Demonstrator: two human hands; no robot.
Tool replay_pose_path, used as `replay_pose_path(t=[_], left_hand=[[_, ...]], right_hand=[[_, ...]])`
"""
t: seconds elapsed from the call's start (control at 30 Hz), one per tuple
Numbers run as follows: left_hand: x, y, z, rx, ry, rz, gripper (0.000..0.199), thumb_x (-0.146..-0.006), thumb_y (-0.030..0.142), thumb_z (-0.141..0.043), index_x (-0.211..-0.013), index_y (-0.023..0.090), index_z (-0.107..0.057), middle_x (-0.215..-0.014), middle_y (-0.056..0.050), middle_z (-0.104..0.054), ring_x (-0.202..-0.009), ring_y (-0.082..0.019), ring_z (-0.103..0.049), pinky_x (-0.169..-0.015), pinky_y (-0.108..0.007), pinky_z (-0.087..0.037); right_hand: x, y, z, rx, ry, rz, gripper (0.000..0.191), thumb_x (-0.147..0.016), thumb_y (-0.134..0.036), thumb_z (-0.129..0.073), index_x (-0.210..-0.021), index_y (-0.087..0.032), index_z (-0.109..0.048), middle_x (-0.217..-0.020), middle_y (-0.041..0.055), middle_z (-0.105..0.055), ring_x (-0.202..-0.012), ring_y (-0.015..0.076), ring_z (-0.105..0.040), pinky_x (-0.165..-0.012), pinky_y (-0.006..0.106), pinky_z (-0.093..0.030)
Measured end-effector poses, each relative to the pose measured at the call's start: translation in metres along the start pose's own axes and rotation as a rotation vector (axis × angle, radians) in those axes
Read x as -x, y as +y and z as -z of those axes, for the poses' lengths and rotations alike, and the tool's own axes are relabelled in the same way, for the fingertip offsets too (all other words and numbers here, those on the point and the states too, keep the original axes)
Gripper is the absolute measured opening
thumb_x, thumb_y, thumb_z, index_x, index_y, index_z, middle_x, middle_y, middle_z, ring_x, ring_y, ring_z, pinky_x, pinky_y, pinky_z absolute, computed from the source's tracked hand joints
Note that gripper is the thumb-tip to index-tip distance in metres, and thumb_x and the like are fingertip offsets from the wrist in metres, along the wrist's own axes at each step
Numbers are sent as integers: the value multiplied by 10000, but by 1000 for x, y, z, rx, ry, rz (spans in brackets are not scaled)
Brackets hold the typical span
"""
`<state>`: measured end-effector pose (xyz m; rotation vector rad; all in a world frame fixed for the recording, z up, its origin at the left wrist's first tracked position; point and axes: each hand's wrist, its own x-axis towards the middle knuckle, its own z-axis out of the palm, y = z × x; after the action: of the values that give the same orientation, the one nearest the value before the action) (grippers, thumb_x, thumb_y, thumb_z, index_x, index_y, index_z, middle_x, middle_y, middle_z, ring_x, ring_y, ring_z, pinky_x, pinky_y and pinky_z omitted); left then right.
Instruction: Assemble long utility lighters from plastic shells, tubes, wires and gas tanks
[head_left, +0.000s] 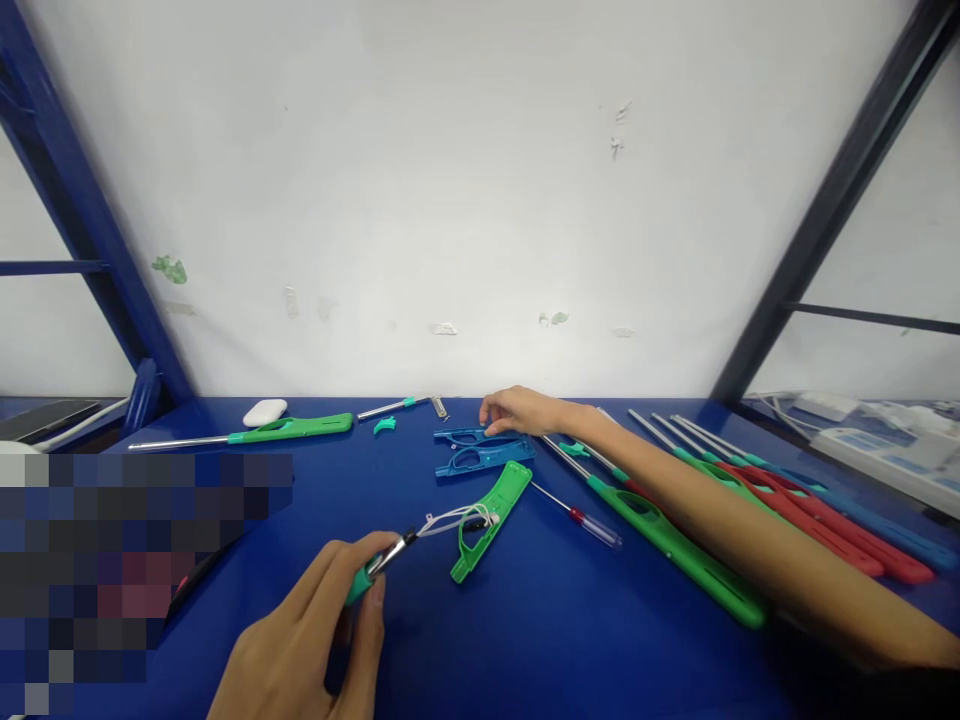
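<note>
My left hand (307,625), in the lower middle, pinches the metal tube (386,556) of a gas lighter by its teal collar (360,582). White wires (444,519) run from the tube's end to an opened green lighter handle half (499,515) lying on the table. My right hand (521,410) reaches to the back, fingers curled over two blue handle halves (484,457). What its fingertips pinch, if anything, is hidden. A screwdriver (596,527) with a clear and red handle lies right of the green half.
Several assembled lighters lie at the right, the nearest a green one (675,550), partly under my right forearm. Another green lighter (300,428) and a white case (265,412) lie back left. A teal trigger (385,425) and loose tube (390,408) sit near the wall (450,200).
</note>
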<state>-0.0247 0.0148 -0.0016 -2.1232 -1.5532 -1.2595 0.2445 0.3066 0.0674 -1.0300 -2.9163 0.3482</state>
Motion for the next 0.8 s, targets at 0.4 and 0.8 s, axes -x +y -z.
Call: replay_pose_path(t=[0.4, 0.8], left_hand=[[1, 3, 2, -10, -14, -9, 245, -1177, 411, -502, -1361, 328, -639, -965, 36, -749, -615, -113, -735, -565, -202, -544], [2, 0, 1, -17, -47, -26, 248, -1182, 390, -501, -1387, 314, -617, -1017, 26, -766, -756, -131, -810, -589, -197, -558]], right_hand=[[28, -40, 4, 42, -44, 122, 322, -1083, -416, -758, -1313, -192, -735, -1354, 104, -745, -1160, 271, -750, -998, 496, -650], [10, -21, 5, 1, 41, 34, 360, -1097, -393, -740, -1402, -204, -703, -1428, 118, -719, -1203, 283, -744, -1018, 512, -650]])
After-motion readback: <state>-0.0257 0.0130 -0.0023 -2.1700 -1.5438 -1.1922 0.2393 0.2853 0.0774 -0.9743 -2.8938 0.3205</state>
